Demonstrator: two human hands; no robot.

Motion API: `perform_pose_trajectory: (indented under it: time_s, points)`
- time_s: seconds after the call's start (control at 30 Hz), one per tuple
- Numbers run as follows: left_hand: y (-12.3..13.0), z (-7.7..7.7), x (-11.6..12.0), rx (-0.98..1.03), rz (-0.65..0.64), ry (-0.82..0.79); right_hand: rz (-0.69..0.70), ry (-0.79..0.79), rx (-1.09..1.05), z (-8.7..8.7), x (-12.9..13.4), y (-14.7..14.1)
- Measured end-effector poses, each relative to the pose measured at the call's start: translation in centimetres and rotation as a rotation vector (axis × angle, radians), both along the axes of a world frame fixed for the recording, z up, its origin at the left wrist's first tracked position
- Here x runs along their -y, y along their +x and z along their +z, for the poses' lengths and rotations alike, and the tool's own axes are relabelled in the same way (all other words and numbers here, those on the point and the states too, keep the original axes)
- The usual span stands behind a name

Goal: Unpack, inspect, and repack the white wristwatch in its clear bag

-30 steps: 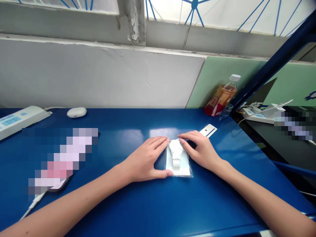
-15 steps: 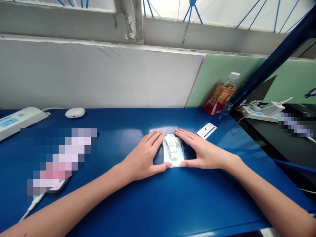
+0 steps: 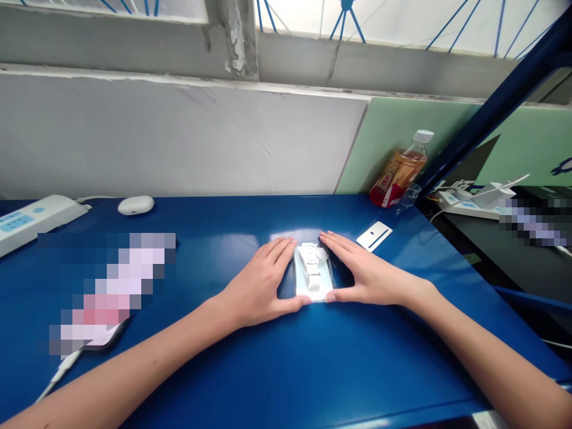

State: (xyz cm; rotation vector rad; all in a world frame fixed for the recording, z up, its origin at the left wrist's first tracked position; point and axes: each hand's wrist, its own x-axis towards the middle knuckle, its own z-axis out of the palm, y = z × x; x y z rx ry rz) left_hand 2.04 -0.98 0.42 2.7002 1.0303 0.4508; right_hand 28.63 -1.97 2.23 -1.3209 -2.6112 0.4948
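Note:
A small clear plastic packet (image 3: 314, 292) lies flat on the blue desk, holding a pale blue card and a white item shaped like a wristwatch (image 3: 311, 262). My left hand (image 3: 264, 280) rests at the packet's left side, fingers stretched to its far left corner and thumb at the near edge. Opposite it, my right hand (image 3: 364, 271) frames the right side, with fingertips near the far corner and thumb on the near right corner. Both hands are open, thumbs spread from the fingers, their tips at or touching the packet's edges.
A white card (image 3: 374, 236) lies beyond my right hand, and a drink bottle (image 3: 399, 170) leans at the back right. To the left are a blurred-out phone (image 3: 109, 339) with a cable, a white earbud case (image 3: 136, 205) and a power strip (image 3: 40, 217). A blue post (image 3: 482, 119) rises right.
My right fingertips have shifted very slightly to the right along the packet's far edge. The packet and my left hand look almost unmoved.

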Motion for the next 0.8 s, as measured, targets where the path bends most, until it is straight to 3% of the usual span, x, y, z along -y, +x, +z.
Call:
perform_pose_trajectory:
  time_s: [0.8]
  points:
    - [0.1, 0.0, 0.0, -0.005, 0.026, -0.037, 0.013, 0.046, 0.028, 0.2, -0.3, 1.0]
